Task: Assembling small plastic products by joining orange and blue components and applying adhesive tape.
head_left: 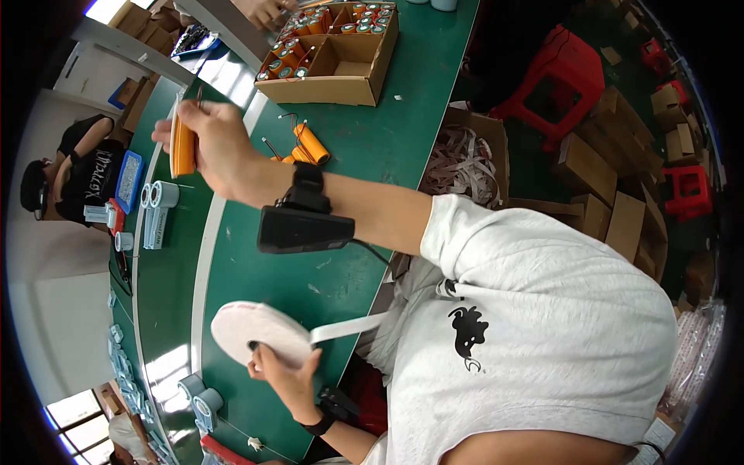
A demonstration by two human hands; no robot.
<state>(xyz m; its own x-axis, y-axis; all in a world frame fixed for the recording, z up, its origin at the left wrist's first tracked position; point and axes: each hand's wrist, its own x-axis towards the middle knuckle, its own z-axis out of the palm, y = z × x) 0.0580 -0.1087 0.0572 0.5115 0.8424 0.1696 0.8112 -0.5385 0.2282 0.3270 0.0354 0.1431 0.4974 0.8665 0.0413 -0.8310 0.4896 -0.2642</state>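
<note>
My right hand (221, 143) is raised at the upper left, closed round an orange battery pack (184, 147). My left hand (287, 381), lower down, grips a large flat roll of white tape (252, 329) near its dark core, with the thumb by the rim. From the roll a loose white strip (349, 326) runs toward my shirt. Several more orange battery packs (311, 144) with thin wires and small connectors lie on the green table (271, 267), just past my right wrist. A black device is strapped to that wrist.
A divided cardboard box (333, 91) holds upright battery packs; another person's hand (265, 12) is beside it. A carton of paper strips (463, 163) stands by the table edge. Pale blue cylindrical fixtures (159, 213) and a blue tray (129, 178) sit across, near a seated co-worker (77, 174).
</note>
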